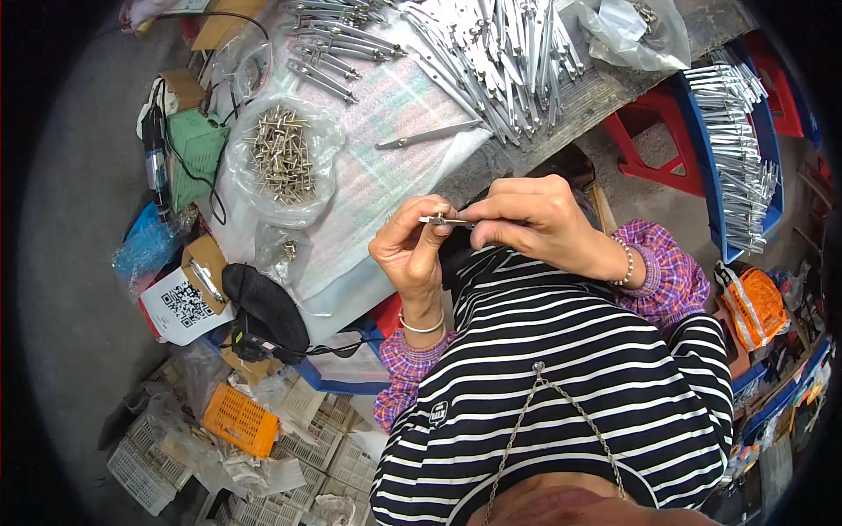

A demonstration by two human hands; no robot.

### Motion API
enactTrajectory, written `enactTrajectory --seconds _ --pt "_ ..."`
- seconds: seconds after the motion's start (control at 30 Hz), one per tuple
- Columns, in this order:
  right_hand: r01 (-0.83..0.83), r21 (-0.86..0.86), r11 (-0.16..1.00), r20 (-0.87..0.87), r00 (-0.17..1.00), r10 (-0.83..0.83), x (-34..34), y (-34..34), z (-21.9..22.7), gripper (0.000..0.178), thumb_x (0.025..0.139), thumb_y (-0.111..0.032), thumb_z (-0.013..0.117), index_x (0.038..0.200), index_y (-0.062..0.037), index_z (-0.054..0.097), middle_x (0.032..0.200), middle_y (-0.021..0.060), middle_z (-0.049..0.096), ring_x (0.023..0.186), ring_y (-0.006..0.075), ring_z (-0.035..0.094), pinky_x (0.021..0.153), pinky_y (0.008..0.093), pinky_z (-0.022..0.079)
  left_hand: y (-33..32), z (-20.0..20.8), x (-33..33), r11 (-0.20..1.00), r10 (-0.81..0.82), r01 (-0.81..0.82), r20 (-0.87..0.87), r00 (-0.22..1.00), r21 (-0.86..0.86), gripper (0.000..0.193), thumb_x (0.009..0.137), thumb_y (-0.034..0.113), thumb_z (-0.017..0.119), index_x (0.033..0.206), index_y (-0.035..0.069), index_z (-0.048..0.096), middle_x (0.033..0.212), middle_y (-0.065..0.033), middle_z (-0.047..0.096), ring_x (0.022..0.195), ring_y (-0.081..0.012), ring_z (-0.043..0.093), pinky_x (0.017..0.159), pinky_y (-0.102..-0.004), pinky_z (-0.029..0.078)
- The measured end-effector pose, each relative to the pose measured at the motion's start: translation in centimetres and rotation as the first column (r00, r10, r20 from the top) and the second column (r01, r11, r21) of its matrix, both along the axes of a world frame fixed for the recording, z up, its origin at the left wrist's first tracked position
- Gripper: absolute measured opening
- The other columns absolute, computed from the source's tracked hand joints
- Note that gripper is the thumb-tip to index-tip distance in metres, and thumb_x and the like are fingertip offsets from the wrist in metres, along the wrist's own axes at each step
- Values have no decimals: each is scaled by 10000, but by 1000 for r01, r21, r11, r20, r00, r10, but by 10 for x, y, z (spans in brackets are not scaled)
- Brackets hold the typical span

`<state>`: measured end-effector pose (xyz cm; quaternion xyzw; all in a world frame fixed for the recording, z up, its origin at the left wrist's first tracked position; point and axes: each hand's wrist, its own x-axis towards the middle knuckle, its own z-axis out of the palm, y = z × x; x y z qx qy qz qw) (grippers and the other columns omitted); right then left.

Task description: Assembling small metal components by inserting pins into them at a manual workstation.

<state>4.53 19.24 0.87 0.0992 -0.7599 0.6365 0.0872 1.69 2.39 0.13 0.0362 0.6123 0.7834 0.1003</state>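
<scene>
Both my hands meet in front of my striped top, fingers pinched on one thin flat metal strip (451, 222). My left hand (409, 254) grips its left end between thumb and forefinger, where a small brass-coloured screw or pin stands up. My right hand (545, 226) pinches the other end, and its fingers cover much of the strip. Beyond my hands, a single metal strip (428, 136) lies on the cloth-covered table (368, 175). To the left, an open plastic bag (320, 188) holds many brass-coloured screws (285, 158).
Piled metal strips (491, 61) cover the table's far side. At right, a blue tray (715, 175) of strips sits by a red stool (653, 136). At left are an electric screwdriver (156, 149), a green box (195, 153), a black padded item (263, 302) and an orange basket (239, 419).
</scene>
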Motion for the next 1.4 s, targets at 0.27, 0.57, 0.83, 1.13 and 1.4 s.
enactTrajectory --seconds 0.27,0.57,0.83,1.13,1.4 --pt "55 20 998 -36 998 -54 4 -4 1 218 672 -130 724 856 -35 659 600 64 540 495 186 528 432 279 394 2 2 -3 998 -23 18 -102 995 -56 110 710 -65 638 818 -52 622 768 -114 599 680 -148 549 608 -221 431" --pt "91 9 996 -100 991 -90 7 -5 2 224 673 -107 720 869 -22 652 618 66 552 498 180 548 424 273 411 6 3 -2 1000 1 -2 -101 995 -9 104 707 -54 641 808 -48 619 739 -117 597 682 -162 554 617 -232 436" --pt "86 8 996 -107 991 -85 10 -6 4 152 706 -71 673 836 -21 609 635 69 509 502 213 538 423 295 428 1 2 -1 991 -55 33 -176 983 -127 127 736 -4 645 846 -56 608 795 -146 584 691 -211 540 650 -303 439" --pt "36 303 952 -304 951 61 7 1 8 323 657 -30 661 956 65 581 655 57 519 519 154 556 433 261 452 -3 20 -11 834 -211 -67 -429 879 -548 155 635 -75 645 786 -44 628 709 -115 609 664 -212 586 641 -276 457" --pt "-40 277 960 -238 965 109 -8 7 8 315 642 -23 625 934 77 566 670 57 511 542 165 571 431 265 464 3 26 -15 828 -189 -8 -291 938 -561 153 671 -89 634 819 -52 635 738 -116 625 667 -177 585 616 -248 457"
